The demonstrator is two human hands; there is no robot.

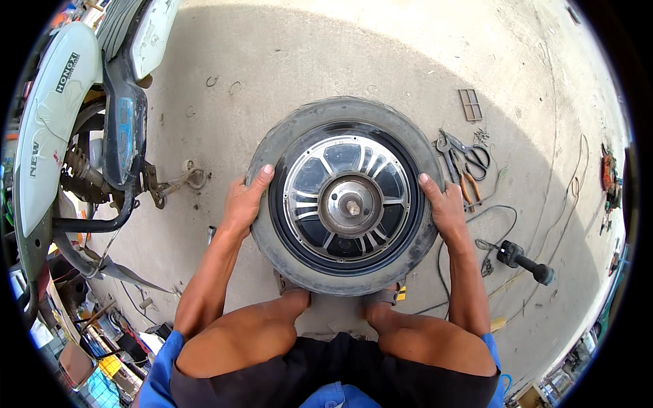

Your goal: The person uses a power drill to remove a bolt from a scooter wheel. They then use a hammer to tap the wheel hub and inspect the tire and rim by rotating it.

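Observation:
A motor hub wheel with a dusty black tyre (pixel 343 110) is in front of me, its silver-and-black hub (pixel 309 177) facing up with a threaded axle (pixel 353 208) at the centre. My left hand (pixel 246 200) grips the tyre's left side, thumb on top. Opposite it, my right hand (pixel 441 204) holds the tyre's right side, also thumb up. Both hands' fingers wrap around the outer edge, partly hidden. Just beyond my right hand lie an adjustable wrench (pixel 450 163), black-handled scissors (pixel 477 156) and orange-handled pliers (pixel 464 182) on the concrete floor (pixel 326 47).
A scooter (pixel 51 115) with white panels fills the left side, with clutter (pixel 95 343) below it. A small metal grid (pixel 470 105), screws (pixel 480 134), loose cables (pixel 510 221) and a black handlebar grip (pixel 525 262) lie to the right. More tools (pixel 610 180) are at the far right edge.

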